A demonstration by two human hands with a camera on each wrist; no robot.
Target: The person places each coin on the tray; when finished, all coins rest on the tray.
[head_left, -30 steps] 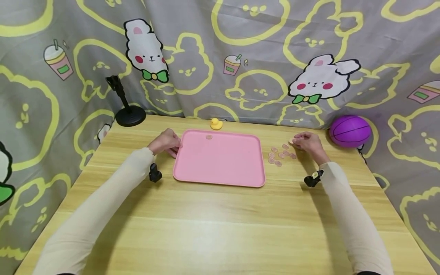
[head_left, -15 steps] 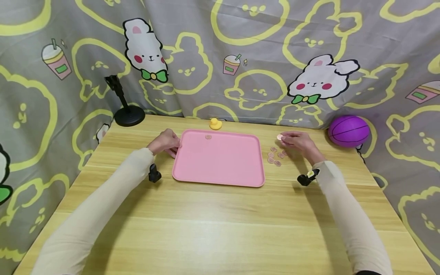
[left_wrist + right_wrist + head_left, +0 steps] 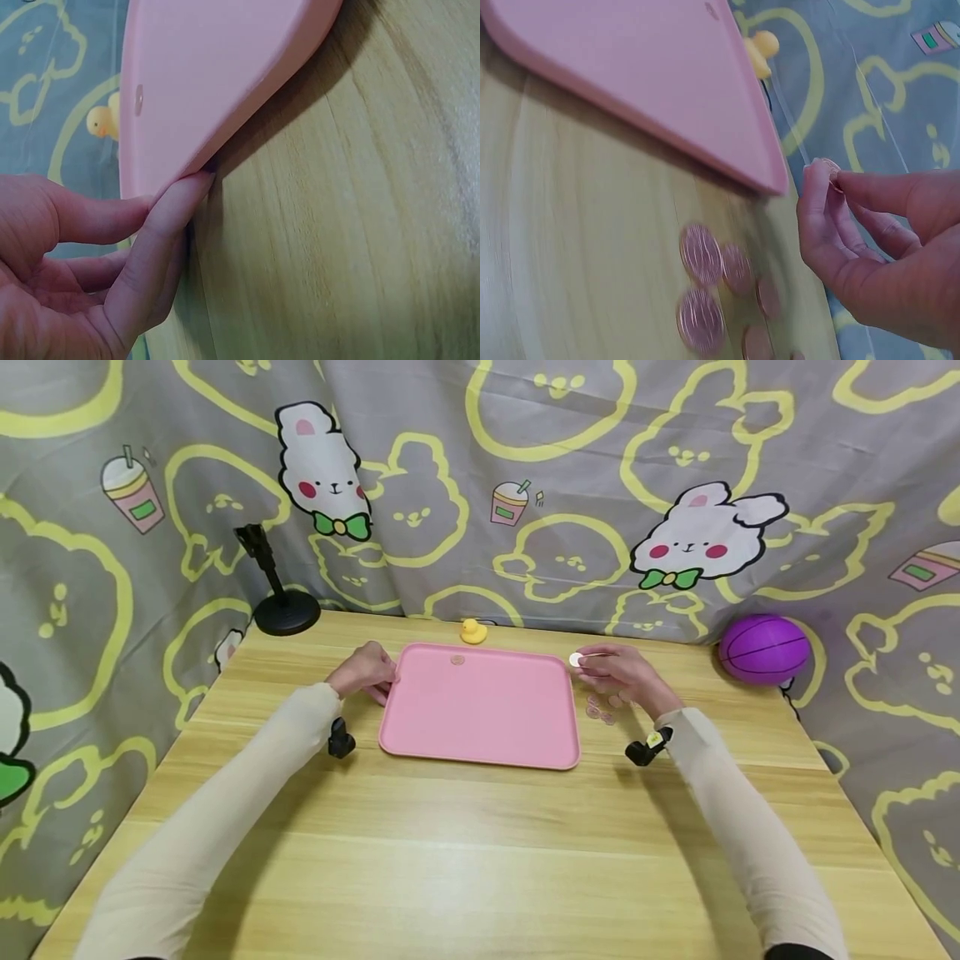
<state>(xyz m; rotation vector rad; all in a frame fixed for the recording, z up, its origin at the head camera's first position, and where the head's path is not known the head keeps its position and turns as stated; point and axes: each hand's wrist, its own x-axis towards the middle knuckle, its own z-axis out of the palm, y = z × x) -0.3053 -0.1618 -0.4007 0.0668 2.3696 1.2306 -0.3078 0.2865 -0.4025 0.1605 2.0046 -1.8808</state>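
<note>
A pink tray (image 3: 480, 710) lies on the table, with one coin (image 3: 457, 660) near its far rim. My left hand (image 3: 97, 262) pinches the tray's left edge between thumb and fingers, as the left wrist view shows. Between the thumb and fingertips of my right hand (image 3: 617, 670) is a copper-coloured coin (image 3: 576, 660), raised just beyond the tray's far right corner. Several loose coins (image 3: 702, 253) lie on the wood below that hand, to the right of the tray; the hand partly covers them in the head view.
Behind the tray sits a yellow rubber duck (image 3: 473, 632). A black stand (image 3: 287, 612) is at the back left of the table (image 3: 450, 860), and a purple ball (image 3: 763, 649) at the back right. A patterned curtain (image 3: 435, 485) hangs behind.
My right hand has lifted a coin from the right side of the pile and carried it left to the tray's far right corner. The left hand stays on the tray edge.
</note>
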